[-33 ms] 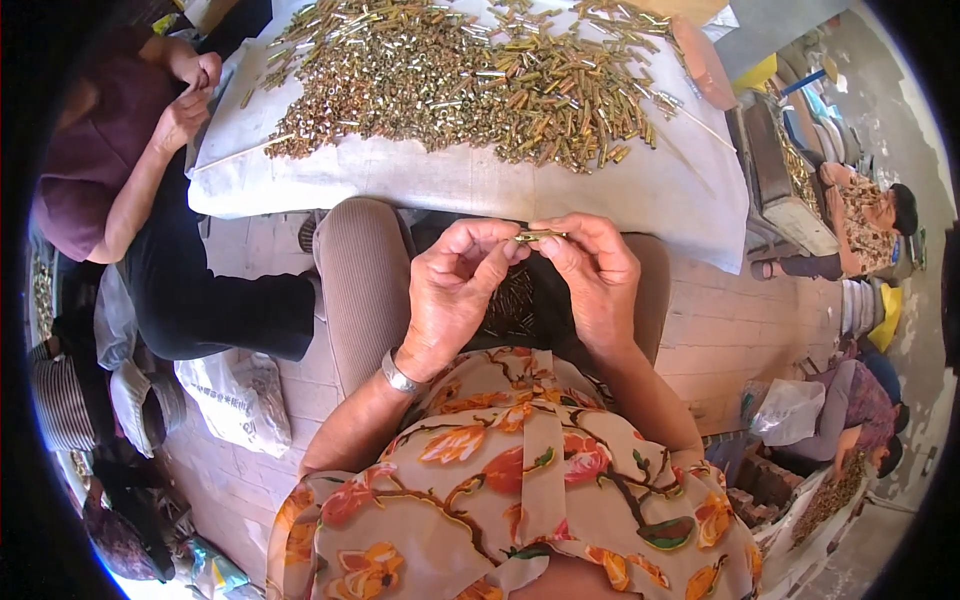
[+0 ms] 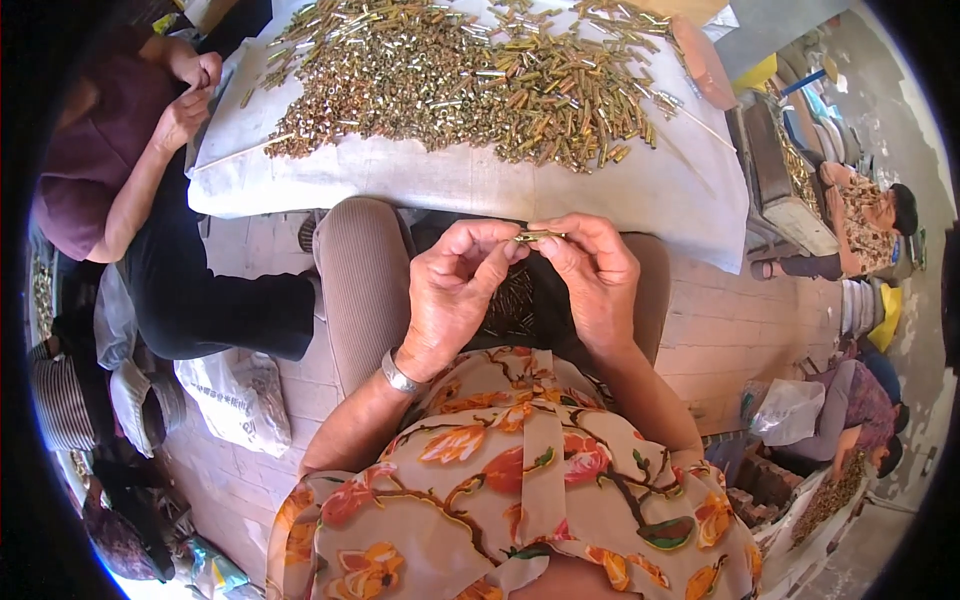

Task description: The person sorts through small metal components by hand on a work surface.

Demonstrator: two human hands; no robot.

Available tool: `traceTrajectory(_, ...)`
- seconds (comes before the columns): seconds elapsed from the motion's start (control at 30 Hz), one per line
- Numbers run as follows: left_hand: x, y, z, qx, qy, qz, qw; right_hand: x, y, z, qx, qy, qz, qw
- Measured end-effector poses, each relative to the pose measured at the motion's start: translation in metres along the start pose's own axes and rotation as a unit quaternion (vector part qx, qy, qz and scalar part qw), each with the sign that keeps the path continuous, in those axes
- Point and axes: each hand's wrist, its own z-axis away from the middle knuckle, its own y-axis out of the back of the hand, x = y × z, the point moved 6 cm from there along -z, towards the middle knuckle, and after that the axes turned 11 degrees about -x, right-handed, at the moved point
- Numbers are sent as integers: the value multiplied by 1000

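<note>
Above my lap, my left hand (image 2: 460,275) and my right hand (image 2: 595,270) meet at a small gold-coloured metal sleeve (image 2: 541,236). Thumb and fingers of each hand pinch one end of it, and it lies roughly level between them. Fingertips cover its ends, so I cannot make out whether a second part is fitted on. Below the hands, between my knees, dark thin metal pieces (image 2: 512,305) show in part. In front of me a wide heap of small brassy nuts (image 2: 370,105) and gold-coloured sleeves (image 2: 590,100) covers a pale cloth (image 2: 440,185).
A co-worker's hands (image 2: 185,105) are held together at the left edge of the cloth. A pinkish flat piece (image 2: 702,62) lies at its far right. White plastic bags (image 2: 235,400) sit on the floor at left. Other people sit at right near a wooden box (image 2: 795,215).
</note>
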Motion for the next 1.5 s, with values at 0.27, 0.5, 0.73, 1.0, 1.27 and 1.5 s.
traceTrajectory(0.27, 1, 7, -5, -80, 73, 21, 994, -1, 12, 0, -46, -83, 22, 995)
traceTrajectory(0.5, -9, -1, -14, -270, 195, 177, 926, 2, 7, 8, -140, -155, -55, 976)
traceTrajectory(0.73, -35, -3, -20, -277, 225, 214, 909, 20, 14, 11, -128, -204, -135, 961)
traceTrajectory(1.0, -44, -10, -20, -224, 190, 305, 906, 40, 12, 13, -72, -218, -227, 946)
traceTrajectory(1.27, -46, 49, -82, -13, 72, -342, 937, 48, 70, -29, 65, -187, -301, 933)
traceTrajectory(1.5, -35, 33, -108, 63, -48, -583, 809, 59, 123, -93, 156, -95, 376, 908)
